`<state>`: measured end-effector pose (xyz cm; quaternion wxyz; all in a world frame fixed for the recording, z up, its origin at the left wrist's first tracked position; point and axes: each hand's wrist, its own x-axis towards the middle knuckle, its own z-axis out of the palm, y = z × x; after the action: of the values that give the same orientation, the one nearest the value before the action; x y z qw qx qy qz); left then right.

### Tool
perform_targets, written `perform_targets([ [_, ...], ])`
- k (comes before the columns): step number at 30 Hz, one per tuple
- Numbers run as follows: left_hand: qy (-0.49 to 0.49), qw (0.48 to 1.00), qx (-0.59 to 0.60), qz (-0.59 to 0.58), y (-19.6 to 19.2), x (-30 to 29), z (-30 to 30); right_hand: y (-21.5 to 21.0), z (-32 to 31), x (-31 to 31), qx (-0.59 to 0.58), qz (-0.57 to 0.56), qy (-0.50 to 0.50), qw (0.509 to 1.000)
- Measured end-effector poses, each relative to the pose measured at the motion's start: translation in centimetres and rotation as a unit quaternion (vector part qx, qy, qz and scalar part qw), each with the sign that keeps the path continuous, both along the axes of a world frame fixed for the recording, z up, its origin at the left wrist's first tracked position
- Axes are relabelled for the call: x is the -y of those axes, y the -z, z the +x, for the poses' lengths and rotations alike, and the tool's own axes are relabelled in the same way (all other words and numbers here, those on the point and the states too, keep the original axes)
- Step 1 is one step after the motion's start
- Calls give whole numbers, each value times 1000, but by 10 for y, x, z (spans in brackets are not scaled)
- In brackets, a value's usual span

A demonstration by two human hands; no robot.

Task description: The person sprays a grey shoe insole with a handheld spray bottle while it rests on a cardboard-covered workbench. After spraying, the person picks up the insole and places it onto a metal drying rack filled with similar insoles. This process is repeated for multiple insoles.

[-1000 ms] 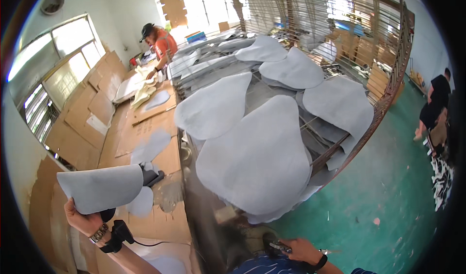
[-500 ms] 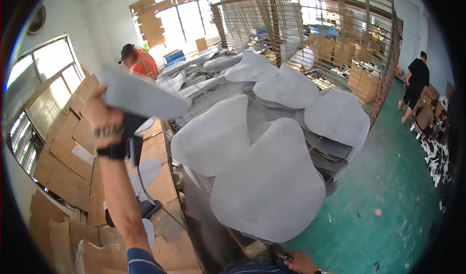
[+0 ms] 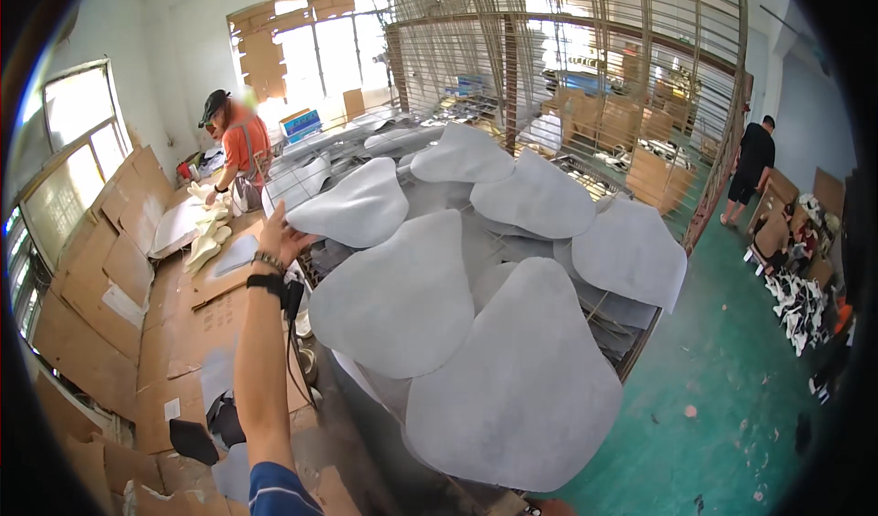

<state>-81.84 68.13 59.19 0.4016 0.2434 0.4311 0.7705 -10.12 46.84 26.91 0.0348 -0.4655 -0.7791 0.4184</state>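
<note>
**Workshop wire rack [image 3: 642,342]: setting the grey sheet [image 3: 355,203]**

A cardboard-covered bench [image 3: 165,361] runs along the rack's left. The sheet lies at the rack's left side, near other grey sheets [image 3: 393,301]. The left hand [image 3: 285,240] is at its outer edge, fingers spread, gripping nothing visible; contact cannot be confirmed. The right hand [image 3: 552,509] barely shows; its grip cannot be told. Judged step: placement. The next move calls for withdrawing the left hand without dragging the sheet.

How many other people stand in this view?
2: a person in orange at left, beside the cardboard-covered table, and a person in black at right, on the green floor. Others could be hidden behind the rack.
</note>
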Motion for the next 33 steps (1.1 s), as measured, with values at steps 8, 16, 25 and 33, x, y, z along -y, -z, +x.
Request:
perform_targets([
  [8, -109, 993, -46, 25, 28, 81, 56, -29, -7, -34, -19, -49, -66, 996],
  [16, -199, 980, 31, 3, 157, 273, 169, -55, -18, -81, -14, 5, -244, 970],
  [25, -344, 878, 245, -224, 366, 480, 454, -62, -7, -118, -80, 7, -384, 920],
  [33, -315, 824, 168, -441, 412, 522, 523, -22, -13, -110, -114, 4, -440, 891],
])
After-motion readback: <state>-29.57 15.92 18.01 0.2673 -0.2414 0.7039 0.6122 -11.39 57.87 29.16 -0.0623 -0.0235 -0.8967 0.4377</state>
